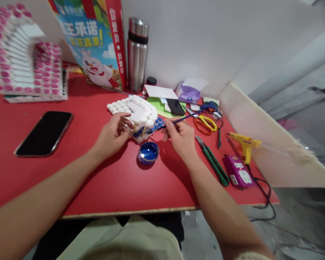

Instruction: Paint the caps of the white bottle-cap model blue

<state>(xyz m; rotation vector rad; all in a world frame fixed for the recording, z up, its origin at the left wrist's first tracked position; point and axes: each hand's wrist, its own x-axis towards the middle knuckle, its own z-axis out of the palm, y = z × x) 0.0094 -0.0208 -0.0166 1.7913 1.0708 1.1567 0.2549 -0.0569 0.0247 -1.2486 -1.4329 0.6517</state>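
Observation:
A small craft model (137, 110) stands on the red table, its upper part covered in white round pieces. Part of its base is painted blue, with thin wooden sticks between the levels. My left hand (114, 133) has its fingers curled around the model's near left edge, partly hiding it. Pinched in my right hand (180, 135) is a thin dark blue paintbrush (188, 116), its tip at the blue pieces on the base's right side. Just in front of the model sits a small round pot of blue paint (148, 153).
A phone (44, 133) lies left. Behind stand a pink-and-white model (24, 61), a printed bag (92, 43) and a steel flask (137, 54). Scissors (206, 124), a green utility knife (212, 160), a yellow glue gun (245, 144) and a purple box (237, 171) lie right.

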